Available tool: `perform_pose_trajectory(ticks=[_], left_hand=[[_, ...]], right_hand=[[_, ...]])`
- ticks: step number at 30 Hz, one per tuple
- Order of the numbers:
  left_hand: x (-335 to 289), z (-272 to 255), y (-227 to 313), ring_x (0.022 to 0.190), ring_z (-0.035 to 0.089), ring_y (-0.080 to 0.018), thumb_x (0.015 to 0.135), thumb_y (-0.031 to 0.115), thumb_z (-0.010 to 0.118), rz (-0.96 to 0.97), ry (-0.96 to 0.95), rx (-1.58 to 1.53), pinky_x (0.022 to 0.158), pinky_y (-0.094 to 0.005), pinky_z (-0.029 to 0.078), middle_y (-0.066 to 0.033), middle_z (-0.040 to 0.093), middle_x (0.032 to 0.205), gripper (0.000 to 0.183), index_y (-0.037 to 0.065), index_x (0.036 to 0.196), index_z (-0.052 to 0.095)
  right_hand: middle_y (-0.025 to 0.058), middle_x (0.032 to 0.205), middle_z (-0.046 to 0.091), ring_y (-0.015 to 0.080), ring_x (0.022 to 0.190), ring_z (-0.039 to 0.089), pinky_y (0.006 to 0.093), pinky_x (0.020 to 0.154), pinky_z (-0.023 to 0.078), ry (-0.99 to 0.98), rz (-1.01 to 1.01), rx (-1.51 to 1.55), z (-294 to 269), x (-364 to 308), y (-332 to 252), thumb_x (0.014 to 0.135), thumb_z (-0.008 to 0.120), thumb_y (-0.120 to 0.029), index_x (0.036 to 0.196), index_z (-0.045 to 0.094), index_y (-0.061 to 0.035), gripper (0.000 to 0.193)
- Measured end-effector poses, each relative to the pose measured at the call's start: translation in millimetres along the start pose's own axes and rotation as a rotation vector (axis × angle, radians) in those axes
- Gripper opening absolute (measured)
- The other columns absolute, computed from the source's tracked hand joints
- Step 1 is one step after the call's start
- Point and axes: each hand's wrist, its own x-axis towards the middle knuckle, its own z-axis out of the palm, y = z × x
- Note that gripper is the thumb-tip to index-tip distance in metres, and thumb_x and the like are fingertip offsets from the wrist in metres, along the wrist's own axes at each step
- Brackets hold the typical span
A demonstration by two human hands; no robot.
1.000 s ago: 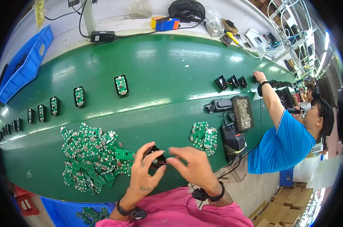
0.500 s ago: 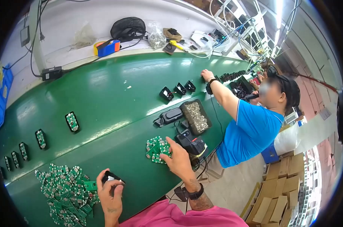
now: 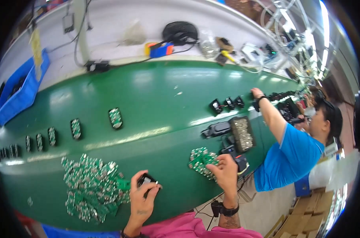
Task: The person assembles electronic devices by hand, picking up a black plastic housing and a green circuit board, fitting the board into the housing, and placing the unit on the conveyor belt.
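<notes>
My left hand (image 3: 142, 200) is closed around a small black plastic housing (image 3: 146, 179), with something pale showing inside. Beside it on the left lies a large heap of green circuit boards (image 3: 88, 184). Over a smaller pile of green circuit boards (image 3: 198, 158), my right hand (image 3: 225, 174) pinches with thumb and forefinger at a board's edge. Its other fingers are curled and partly hidden. Farther off, black housings with green boards in them (image 3: 115, 118) stand in a row running to the left.
Right of the small pile are an open box of small metal parts (image 3: 242, 135), a black power tool (image 3: 217, 129) and a black charger-like device (image 3: 239, 160). Three black housings (image 3: 229, 103) stand beyond. A co-worker in blue (image 3: 291, 154) reaches over the green bench (image 3: 156, 91). A blue bin (image 3: 23, 91) is far left.
The view has swung left, so things sit farther right and more of the housing row shows. My right thumb and forefinger have closed at the small pile. My left hand still holds the housing.
</notes>
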Motion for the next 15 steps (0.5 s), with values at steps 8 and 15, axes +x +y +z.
perform_pose_trajectory(ticks=[8,15], left_hand=[[4,2,9,0.102,0.06,-0.0255,0.087,0.005,0.067,0.069,-0.025,-0.019,0.091,-0.0356,0.047,-0.0173,0.05,0.133,0.011,0.006,0.096,0.072],[-2,-3,5,0.111,0.058,-0.0314,0.083,-0.003,0.065,0.107,-0.041,0.032,0.095,-0.039,0.047,-0.0185,0.048,0.134,0.022,0.005,0.102,0.071]], right_hand=[[0.0134,0.094,0.069,0.0164,0.068,0.068,0.0267,0.059,0.058,-0.43,0.159,0.722,47,-59,-72,0.084,0.066,0.008,0.124,0.054,0.0071,0.041],[0.0115,0.094,0.068,0.0147,0.075,0.069,0.025,0.065,0.057,-0.573,0.112,0.725,77,-64,-83,0.091,0.064,0.005,0.127,0.054,0.0062,0.038]])
